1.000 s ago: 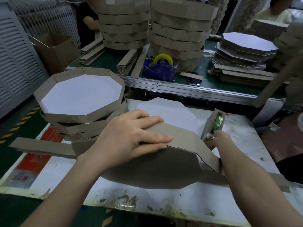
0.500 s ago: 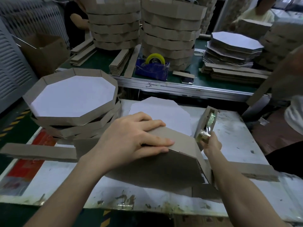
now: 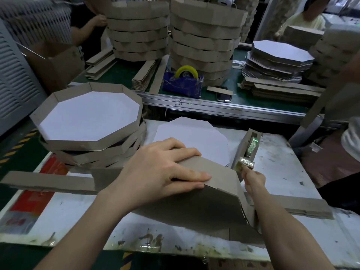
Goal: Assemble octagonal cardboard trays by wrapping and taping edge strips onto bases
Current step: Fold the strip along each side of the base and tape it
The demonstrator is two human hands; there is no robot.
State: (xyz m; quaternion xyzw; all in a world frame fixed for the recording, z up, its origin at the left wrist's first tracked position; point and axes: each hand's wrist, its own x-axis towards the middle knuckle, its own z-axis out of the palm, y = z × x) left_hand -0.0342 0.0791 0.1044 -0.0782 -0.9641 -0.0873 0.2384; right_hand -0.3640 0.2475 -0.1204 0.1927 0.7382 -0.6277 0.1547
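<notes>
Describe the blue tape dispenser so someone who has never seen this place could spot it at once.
Look to the green bench behind the white work table, where two tall stacks of trays stand. At the foot of the right-hand stack sits the blue tape dispenser. It alone is blue among brown cardboard, with a yellow tape roll on top.

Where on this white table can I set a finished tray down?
Bare tabletop right of the tape dispenser, beyond the loose strip. Also the near-left corner before the other strip. The tray stack crowds the left; the base fills the centre.
</notes>
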